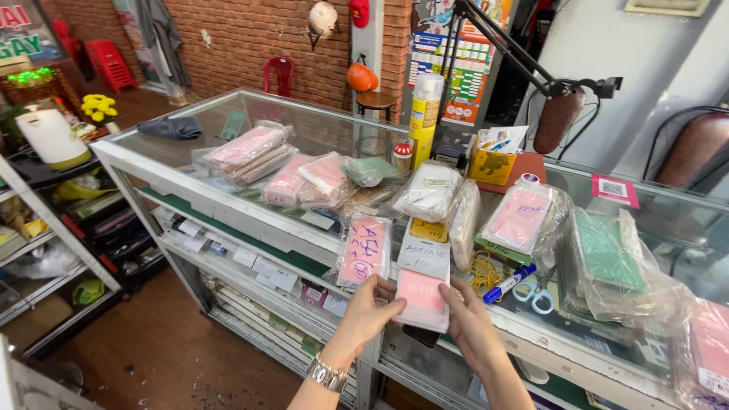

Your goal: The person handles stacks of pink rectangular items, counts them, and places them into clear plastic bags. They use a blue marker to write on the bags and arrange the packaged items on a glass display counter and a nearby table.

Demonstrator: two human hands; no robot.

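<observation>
Gripping a small stack of pink packets point(422, 300) from both sides, the left hand point(370, 307) and the right hand point(467, 323) held it over the near edge of the glass-topped desk point(228, 121). The left fingers curled onto the stack's left edge, the right fingers closed along its right edge; a metal watch point(327, 373) sat on the left wrist. Just beyond the stack, a clear bag with a pink case point(365, 250) lay on the glass, with a white bundle under a yellow label point(427, 243) beside it. To the right lay a blue marker point(509, 284), a pile of yellow rubber bands point(486, 271) and light-blue-handled scissors point(536, 296). Farther right, a bagged stack of green cases point(607, 262) rested near a bagged pink one point(520, 216). Deeper on the desk, more pink bundles point(247, 148) lay in a row, then a yellow spray can point(424, 114) stood upright beside a small yellow box point(492, 163). At the far corner lay a dark folded cloth point(171, 127), and a red plastic chair point(281, 74) stood against the brick wall point(250, 38).
</observation>
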